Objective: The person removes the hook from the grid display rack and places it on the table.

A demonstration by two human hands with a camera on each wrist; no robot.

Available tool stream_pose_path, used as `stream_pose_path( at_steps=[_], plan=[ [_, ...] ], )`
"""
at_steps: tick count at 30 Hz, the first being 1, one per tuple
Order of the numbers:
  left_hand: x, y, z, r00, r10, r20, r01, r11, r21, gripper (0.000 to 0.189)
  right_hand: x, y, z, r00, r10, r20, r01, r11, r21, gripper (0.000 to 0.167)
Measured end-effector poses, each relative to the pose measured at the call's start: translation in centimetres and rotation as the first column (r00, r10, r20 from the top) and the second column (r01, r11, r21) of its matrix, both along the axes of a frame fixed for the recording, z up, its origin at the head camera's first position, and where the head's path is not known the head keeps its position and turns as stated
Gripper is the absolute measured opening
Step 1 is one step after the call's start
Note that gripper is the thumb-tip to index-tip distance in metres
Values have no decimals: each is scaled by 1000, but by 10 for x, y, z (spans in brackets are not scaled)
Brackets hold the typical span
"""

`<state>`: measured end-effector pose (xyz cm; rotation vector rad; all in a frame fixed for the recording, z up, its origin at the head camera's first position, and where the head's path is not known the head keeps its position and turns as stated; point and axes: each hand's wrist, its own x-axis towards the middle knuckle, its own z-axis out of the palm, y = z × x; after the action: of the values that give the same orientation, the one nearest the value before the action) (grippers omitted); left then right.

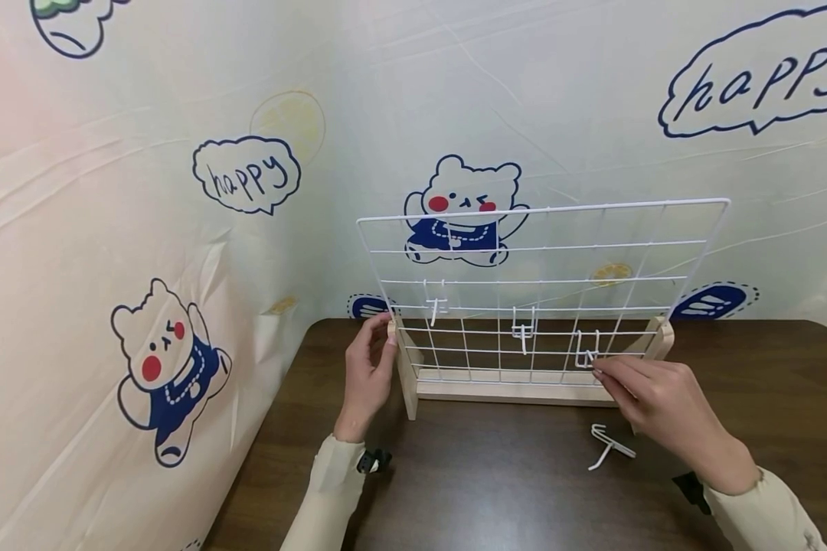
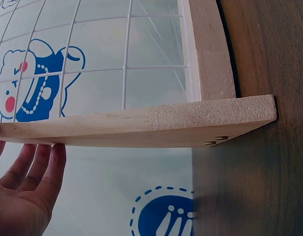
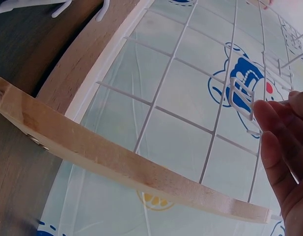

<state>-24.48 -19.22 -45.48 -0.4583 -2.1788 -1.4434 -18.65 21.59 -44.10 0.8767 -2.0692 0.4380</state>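
Observation:
A white wire grid [image 1: 544, 295] leans back in a wooden stand [image 1: 517, 392]. My left hand [image 1: 368, 375] holds the upper end of the stand's left side piece; in the left wrist view, fingertips [image 2: 57, 152] lie against the wood's outer face. With thumb and fingers, my right hand [image 1: 661, 398] pinches a white metal hook [image 1: 582, 357] at the grid's lower right. Two other white hooks hang on the wires, one at the middle [image 1: 523, 332] and one higher at left [image 1: 437, 306]. In the right wrist view, the pinched hook [image 3: 241, 98] is partly behind my fingertips.
A loose white hook [image 1: 611, 445] lies on the dark wooden table [image 1: 496, 474], in front of the stand and near my right hand. Behind and to the left hangs a pale printed cloth [image 1: 344, 92]. The stand's right side piece [image 3: 141, 169] rises beside my right hand.

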Motion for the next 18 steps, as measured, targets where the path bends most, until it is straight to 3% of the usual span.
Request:
stream_pose_path(
  at_steps=[4, 18],
  plan=[
    [0, 0, 0, 1000, 3, -2, -3, 1000, -4, 34, -2, -1, 0, 999, 11, -46, -12, 1000, -26, 50],
    [-1, -1, -1, 1000, 8, -8, -8, 1000, -3, 33, -2, 0, 0, 998, 11, -66, -13, 999, -35, 49]
  ],
)
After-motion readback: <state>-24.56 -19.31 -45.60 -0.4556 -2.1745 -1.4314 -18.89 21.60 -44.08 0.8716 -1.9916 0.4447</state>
